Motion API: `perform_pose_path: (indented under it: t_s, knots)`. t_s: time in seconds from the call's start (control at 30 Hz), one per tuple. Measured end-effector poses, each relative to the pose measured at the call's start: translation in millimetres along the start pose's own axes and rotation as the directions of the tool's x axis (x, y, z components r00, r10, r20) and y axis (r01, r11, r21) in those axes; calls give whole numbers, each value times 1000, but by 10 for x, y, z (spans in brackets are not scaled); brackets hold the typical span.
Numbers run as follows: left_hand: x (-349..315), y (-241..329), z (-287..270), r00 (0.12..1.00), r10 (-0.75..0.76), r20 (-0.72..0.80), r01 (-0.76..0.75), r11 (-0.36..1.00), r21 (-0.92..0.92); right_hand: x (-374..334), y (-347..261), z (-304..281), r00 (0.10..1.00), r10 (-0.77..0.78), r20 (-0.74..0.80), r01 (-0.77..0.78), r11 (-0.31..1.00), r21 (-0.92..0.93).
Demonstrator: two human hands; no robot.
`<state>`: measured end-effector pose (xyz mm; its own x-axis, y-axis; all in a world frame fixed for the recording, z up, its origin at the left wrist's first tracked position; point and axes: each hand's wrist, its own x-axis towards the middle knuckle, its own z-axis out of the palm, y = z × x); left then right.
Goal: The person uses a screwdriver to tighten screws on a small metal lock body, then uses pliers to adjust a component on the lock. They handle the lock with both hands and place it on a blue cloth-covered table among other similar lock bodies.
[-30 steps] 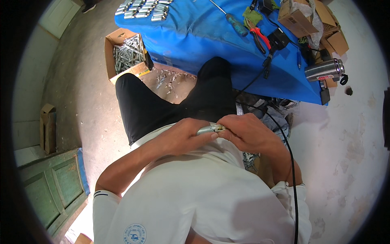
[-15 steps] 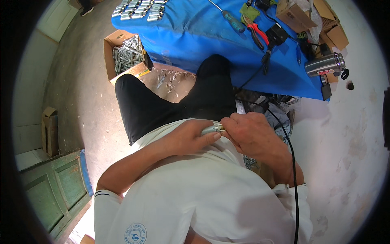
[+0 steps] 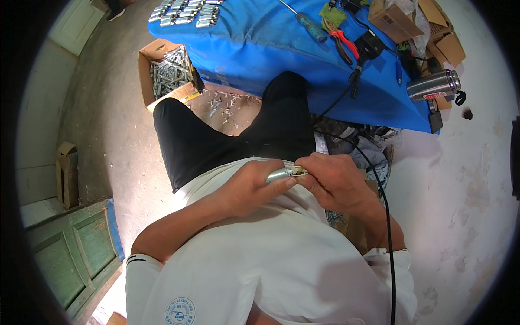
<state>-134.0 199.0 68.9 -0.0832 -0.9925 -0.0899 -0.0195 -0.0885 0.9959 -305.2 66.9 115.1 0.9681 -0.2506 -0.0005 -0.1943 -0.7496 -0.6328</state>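
My left hand (image 3: 246,187) is closed around a small silver metal cylinder (image 3: 278,175), held in front of my waist. Out of its right end stands a fitting (image 3: 296,171) with pale and brass-coloured parts. My right hand (image 3: 336,179) pinches the outer tip of that fitting with thumb and fingers. Whatever else its fingertips cover is hidden. At the far left of the blue-covered table (image 3: 254,49), several silver metal pieces (image 3: 181,12) of similar colour lie in rows.
An open carton (image 3: 147,76) of long metal pieces stands on the floor beside my knee. A screwdriver (image 3: 311,27), red-handled pliers (image 3: 344,46) and a steel flask (image 3: 430,86) lie on the table's right part. A black cable (image 3: 385,206) runs past my right arm.
My right hand has shifted slightly right, so more of the fitting shows between the hands. My left hand keeps its grip on the cylinder, nearly still.
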Motion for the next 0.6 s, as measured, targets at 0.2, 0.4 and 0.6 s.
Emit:
perform_pose_path:
  t_s: [0.2, 0.4, 0.6]
  knots:
    - [-64, -38, 39, 999, 8, -41, -6, 1000, 30, -26, -27, 67, 999, 20, -37, -19, 999, 41]
    - [17, -196, 96, 990, -127, 67, 131, 989, -67, -26, -129, -57, 995, 18, 101, 13, 956, -293]
    - [89, 5, -20, 971, -148, 189, 137, 988, 72, 5, -144, -169, 975, 54, 215, 22, 941, -337]
